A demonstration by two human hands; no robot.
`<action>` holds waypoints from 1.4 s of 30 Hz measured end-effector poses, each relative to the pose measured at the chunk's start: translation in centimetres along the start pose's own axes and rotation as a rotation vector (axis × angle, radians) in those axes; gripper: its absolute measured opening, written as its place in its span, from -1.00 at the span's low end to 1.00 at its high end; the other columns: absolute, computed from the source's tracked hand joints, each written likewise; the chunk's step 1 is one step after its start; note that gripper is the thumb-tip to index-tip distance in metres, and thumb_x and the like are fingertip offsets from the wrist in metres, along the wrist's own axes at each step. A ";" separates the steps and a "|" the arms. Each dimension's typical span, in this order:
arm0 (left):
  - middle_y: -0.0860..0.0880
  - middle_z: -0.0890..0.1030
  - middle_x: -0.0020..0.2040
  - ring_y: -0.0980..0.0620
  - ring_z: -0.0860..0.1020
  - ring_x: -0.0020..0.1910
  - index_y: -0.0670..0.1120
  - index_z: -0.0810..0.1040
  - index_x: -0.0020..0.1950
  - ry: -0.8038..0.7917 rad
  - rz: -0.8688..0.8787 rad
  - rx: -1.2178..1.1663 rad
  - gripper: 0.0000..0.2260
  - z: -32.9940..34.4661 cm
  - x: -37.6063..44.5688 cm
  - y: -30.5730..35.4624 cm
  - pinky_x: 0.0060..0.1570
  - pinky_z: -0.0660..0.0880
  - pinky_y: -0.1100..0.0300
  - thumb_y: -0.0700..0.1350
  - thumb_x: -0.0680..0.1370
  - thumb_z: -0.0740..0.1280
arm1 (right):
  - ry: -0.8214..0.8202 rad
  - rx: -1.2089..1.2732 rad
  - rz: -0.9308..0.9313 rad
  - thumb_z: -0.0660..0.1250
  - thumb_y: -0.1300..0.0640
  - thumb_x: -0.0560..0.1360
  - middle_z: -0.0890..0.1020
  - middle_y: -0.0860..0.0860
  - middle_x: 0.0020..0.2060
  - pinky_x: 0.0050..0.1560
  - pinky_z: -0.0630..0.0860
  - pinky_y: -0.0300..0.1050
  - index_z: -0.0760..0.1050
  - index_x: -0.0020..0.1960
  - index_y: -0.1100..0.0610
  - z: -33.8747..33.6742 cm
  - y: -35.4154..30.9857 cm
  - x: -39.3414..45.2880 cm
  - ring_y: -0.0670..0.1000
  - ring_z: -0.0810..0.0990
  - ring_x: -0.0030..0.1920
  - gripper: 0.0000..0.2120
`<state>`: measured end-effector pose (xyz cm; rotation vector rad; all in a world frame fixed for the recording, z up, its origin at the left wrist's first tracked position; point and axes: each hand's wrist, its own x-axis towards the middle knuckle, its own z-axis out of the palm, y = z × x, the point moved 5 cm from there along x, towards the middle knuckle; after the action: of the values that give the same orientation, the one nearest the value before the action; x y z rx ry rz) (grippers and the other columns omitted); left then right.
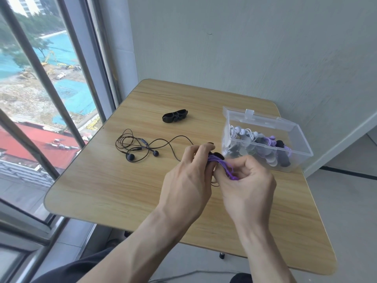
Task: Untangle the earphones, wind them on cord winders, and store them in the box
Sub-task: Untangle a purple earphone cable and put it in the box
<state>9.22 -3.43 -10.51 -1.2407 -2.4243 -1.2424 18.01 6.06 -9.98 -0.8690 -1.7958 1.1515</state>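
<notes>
Both hands are meeting above the wooden bench [102, 190], working on a purple earphone cord [221, 164]. The left hand [186, 180] is curling its fingers [201, 152] around a black cord winder [216, 154] with the purple cord wrapped on it. The right hand [247, 188] is pinching the loose purple end just beside it. A black pair of earphones [140, 147] is lying tangled on the bench to the left, a spare black cord winder [175, 116] beyond it. The clear plastic box [293, 158], lid open, is holding wound earphones at the right.
</notes>
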 end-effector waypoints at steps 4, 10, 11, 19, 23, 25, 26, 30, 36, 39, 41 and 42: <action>0.08 0.57 0.11 -0.07 0.61 -0.10 0.11 0.34 0.30 -0.019 -0.055 0.010 -0.73 0.1 -0.1 -0.2 -0.28 0.54 0.01 0.09 0.62 0.07 | -0.036 0.032 0.010 0.52 0.34 0.35 0.69 -0.06 -0.39 -0.27 0.65 0.02 0.57 -0.29 0.02 0.1 0.2 0.1 0.00 0.68 -0.39 -0.75; 0.05 0.63 0.00 0.03 0.60 -0.10 -0.04 0.44 0.21 -0.047 -0.053 -0.156 -0.78 -0.6 0.8 -0.6 -0.14 0.52 0.05 0.00 0.62 0.16 | -0.138 0.296 0.064 0.49 0.39 0.43 0.70 0.09 -0.37 -0.32 0.64 -0.06 0.66 -0.16 0.15 0.3 0.4 0.4 0.12 0.69 -0.38 -0.84; 0.07 0.63 -0.05 0.09 0.60 -0.14 -0.06 0.45 0.19 -0.081 -0.043 -0.195 -0.82 -0.7 1.1 -0.8 -0.14 0.51 0.09 -0.03 0.64 0.19 | -0.163 0.312 0.062 0.49 0.37 0.44 0.71 0.10 -0.36 -0.30 0.65 -0.05 0.68 -0.12 0.16 0.3 0.5 0.5 0.12 0.70 -0.37 -0.87; 0.17 0.56 -0.34 0.25 0.52 -0.38 -0.03 0.52 0.00 -0.170 -0.045 -0.342 -0.92 -2.3 1.8 -1.3 -0.31 0.34 0.38 -0.04 0.63 0.29 | -0.334 0.370 0.086 0.41 0.35 0.51 0.75 0.12 -0.22 -0.17 0.66 -0.08 0.68 0.03 0.14 1.0 0.9 0.6 0.11 0.74 -0.23 -0.82; 0.23 0.55 -0.36 0.28 0.51 -0.37 -0.03 0.52 -0.05 -0.130 -0.078 -0.391 -0.85 -2.7 1.8 -1.2 -0.31 0.33 0.39 0.00 0.64 0.25 | -0.341 0.351 0.053 0.39 0.28 0.53 0.75 0.10 -0.23 -0.11 0.67 -0.06 0.67 0.08 0.17 1.0 0.7 0.7 0.09 0.72 -0.26 -0.84; 0.27 0.55 -0.38 0.29 0.49 -0.41 -0.02 0.51 -0.09 -0.127 -0.109 -0.404 -0.80 -2.9 1.9 -1.3 -0.35 0.32 0.38 0.02 0.66 0.20 | -0.354 0.317 0.015 0.37 0.27 0.55 0.74 0.08 -0.24 -0.12 0.65 -0.12 0.66 0.09 0.18 0.9 0.4 0.7 0.07 0.71 -0.29 -0.84; 0.28 0.55 -0.39 0.29 0.48 -0.42 -0.01 0.50 -0.11 -0.127 -0.126 -0.399 -0.78 -3.0 1.9 -1.4 -0.36 0.31 0.37 0.03 0.66 0.19 | -0.359 0.298 0.000 0.36 0.28 0.56 0.74 0.06 -0.25 -0.13 0.63 -0.17 0.66 0.09 0.19 0.9 0.3 0.7 0.05 0.71 -0.29 -0.85; 0.24 0.54 -0.40 0.20 0.49 -0.40 -0.04 0.48 -0.16 -0.120 -0.138 -0.293 -0.69 -2.9 1.8 -1.8 -0.35 0.34 0.27 0.09 0.67 0.15 | -0.373 0.263 0.043 0.33 0.31 0.59 0.73 0.09 -0.28 -0.14 0.65 -0.04 0.65 0.01 0.18 1.3 0.7 0.3 0.10 0.72 -0.29 -0.87; 0.05 0.62 -0.31 0.02 0.56 -0.31 -0.03 0.49 -0.09 -0.093 -0.046 -0.156 -0.67 -2.5 1.5 -1.3 -0.25 0.46 0.04 0.19 0.62 0.13 | -0.381 0.285 0.093 0.29 0.40 0.56 0.73 0.11 -0.30 -0.07 0.66 0.18 0.63 -0.06 0.21 1.4 0.9 0.0 0.14 0.74 -0.29 -0.82; 0.08 0.60 -0.35 0.09 0.53 -0.35 -0.04 0.49 -0.10 -0.058 -0.064 -0.186 -0.71 -2.3 1.3 -0.9 -0.31 0.42 0.18 0.13 0.64 0.16 | -0.323 0.242 0.034 0.32 0.42 0.53 0.73 0.05 -0.32 -0.08 0.66 0.25 0.63 -0.09 0.15 1.4 0.8 -0.1 0.08 0.73 -0.30 -0.79; 0.12 0.59 -0.37 0.17 0.53 -0.37 -0.04 0.49 -0.10 -0.025 -0.064 -0.187 -0.72 -2.2 1.2 -0.6 -0.36 0.38 0.32 0.13 0.63 0.16 | -0.289 0.258 0.023 0.33 0.43 0.52 0.72 0.03 -0.34 -0.11 0.66 0.25 0.63 -0.09 0.14 1.6 0.8 -0.1 0.05 0.72 -0.33 -0.77; 0.13 0.60 -0.37 0.18 0.53 -0.38 -0.04 0.48 -0.10 -0.011 -0.062 -0.186 -0.71 -2.2 1.1 -0.5 -0.37 0.38 0.34 0.14 0.62 0.16 | -0.280 0.278 0.025 0.33 0.44 0.52 0.71 0.03 -0.34 -0.12 0.66 0.24 0.62 -0.08 0.15 1.7 0.8 -0.1 0.04 0.71 -0.35 -0.78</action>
<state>7.66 -4.49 -8.89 -1.2289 -2.4182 -1.5116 16.63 5.67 -11.19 -0.5906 -1.7879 1.5577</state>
